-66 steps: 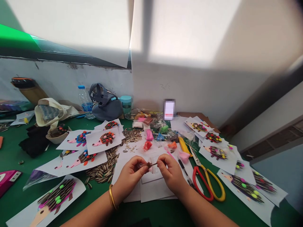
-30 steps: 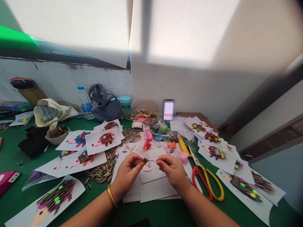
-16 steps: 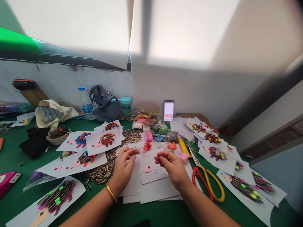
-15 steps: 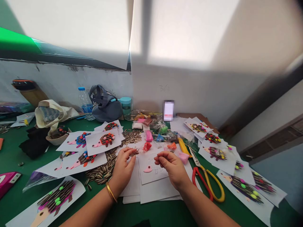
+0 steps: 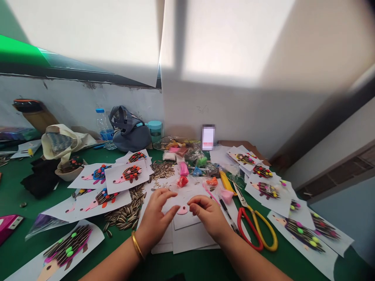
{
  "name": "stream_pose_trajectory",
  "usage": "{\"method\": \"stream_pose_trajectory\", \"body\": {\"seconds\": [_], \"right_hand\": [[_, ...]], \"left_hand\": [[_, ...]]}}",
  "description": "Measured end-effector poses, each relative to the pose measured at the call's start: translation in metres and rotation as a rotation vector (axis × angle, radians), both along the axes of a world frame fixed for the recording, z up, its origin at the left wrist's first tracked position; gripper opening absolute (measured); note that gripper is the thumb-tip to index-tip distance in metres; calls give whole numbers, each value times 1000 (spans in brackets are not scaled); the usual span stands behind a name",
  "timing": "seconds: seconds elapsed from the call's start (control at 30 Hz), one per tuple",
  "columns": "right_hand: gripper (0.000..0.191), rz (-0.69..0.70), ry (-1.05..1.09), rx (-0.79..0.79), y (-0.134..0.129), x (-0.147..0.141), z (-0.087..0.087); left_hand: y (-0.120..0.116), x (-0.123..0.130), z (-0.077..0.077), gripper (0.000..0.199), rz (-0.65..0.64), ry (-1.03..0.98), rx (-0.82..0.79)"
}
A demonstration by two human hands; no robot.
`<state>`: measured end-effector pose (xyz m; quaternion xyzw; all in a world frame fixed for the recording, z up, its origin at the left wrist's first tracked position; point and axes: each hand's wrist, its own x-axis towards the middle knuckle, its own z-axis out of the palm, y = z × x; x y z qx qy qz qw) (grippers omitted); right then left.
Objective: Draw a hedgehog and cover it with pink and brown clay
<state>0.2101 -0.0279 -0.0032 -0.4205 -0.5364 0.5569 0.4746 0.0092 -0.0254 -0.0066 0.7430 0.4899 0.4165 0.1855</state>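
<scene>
My left hand (image 5: 155,216), a gold bangle at its wrist, hovers over the left side of a white drawing card (image 5: 187,223). Its thumb and fingers are apart, with nothing visible between them. My right hand (image 5: 209,214) is closed in a pinch above the same card; whatever the fingertips hold is hidden or too small to name. Between the hands, a pink clay hedgehog face (image 5: 182,210) lies on the card. More white sheets (image 5: 195,242) are stacked underneath. The card's outline drawing is mostly covered by my right hand.
Sunflower seeds (image 5: 125,214) are heaped to the left, beside finished hedgehog cards (image 5: 113,181). On the right lie scissors (image 5: 254,230), a black pen (image 5: 229,214) and more hedgehog cards (image 5: 293,228). Bagged clay (image 5: 184,168) and a phone (image 5: 208,136) are at the back.
My left hand has moved right and spread its thumb from its fingers. My right hand has shifted left and lower, uncovering the black pen and a pink stick.
</scene>
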Motion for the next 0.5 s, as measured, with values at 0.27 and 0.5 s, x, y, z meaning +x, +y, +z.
{"method": "stream_pose_trajectory", "body": {"seconds": [0.27, 0.5], "right_hand": [[29, 89, -152, 75, -12, -11, 2], [46, 167, -222, 153, -12, -8, 7]], "left_hand": [[-16, 9, 3, 18, -235, -25, 120], [-14, 7, 5, 11, -183, -4, 172]]}}
